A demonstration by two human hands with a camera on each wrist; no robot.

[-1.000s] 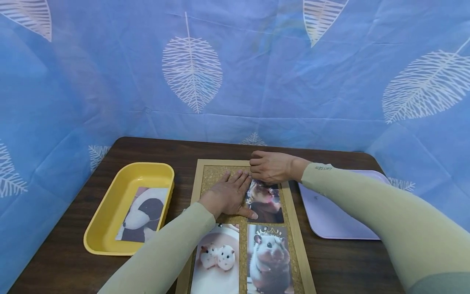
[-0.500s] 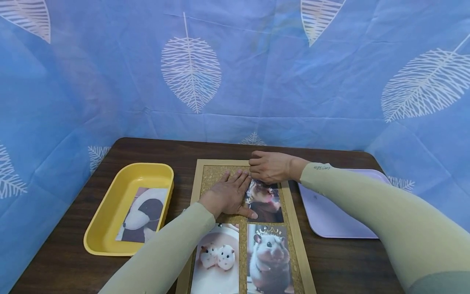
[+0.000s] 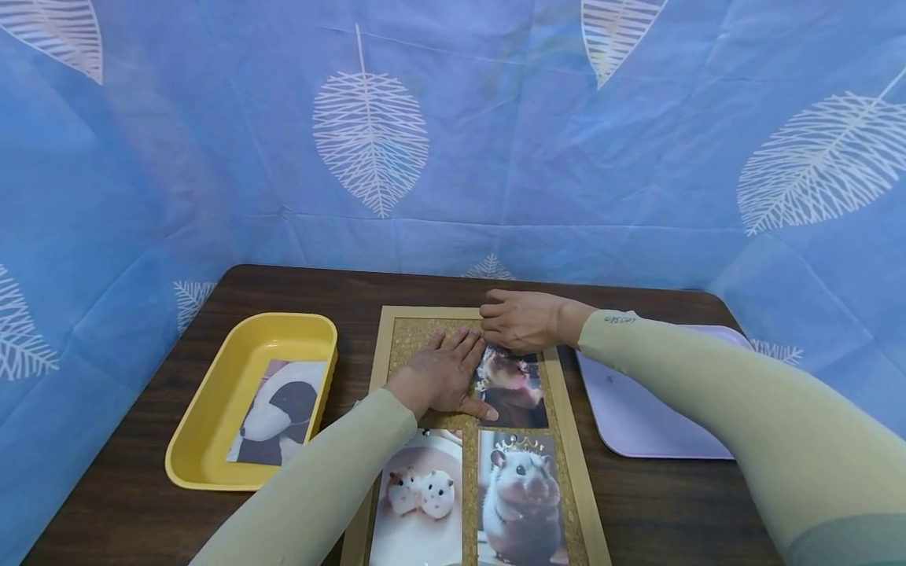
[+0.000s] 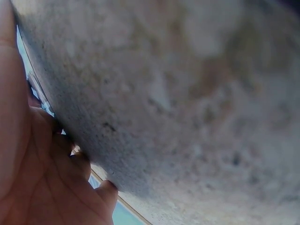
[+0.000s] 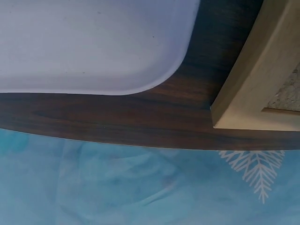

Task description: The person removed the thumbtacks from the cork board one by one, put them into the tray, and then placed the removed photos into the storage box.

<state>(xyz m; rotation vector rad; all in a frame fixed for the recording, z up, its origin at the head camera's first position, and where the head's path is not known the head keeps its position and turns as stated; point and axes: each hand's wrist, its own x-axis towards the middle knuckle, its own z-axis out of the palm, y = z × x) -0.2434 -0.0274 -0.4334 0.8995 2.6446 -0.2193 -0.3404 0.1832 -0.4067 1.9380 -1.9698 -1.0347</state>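
Observation:
In the head view, a cork board (image 3: 406,334) with a light wood frame bears several photos. My left hand (image 3: 444,373) rests flat on the cork with its fingers spread, its thumb over the left edge of a dark animal photo (image 3: 513,389). At that photo's top, my right hand (image 3: 520,321) bends its fingers down; I cannot tell what they pinch, as the fingertips are hidden. Below lie a photo of two white hamsters (image 3: 419,503) and a photo of a crowned hamster (image 3: 520,499). The left wrist view shows the left hand (image 4: 51,173) against blurred cork.
A yellow tray (image 3: 201,409) stands to the left, with a photo of a plush dog (image 3: 279,413) in it. To the right is a lilac tray (image 3: 651,420), partly behind the right sleeve. A blue leaf-patterned cloth (image 3: 453,157) hangs behind the dark wood table (image 3: 340,287).

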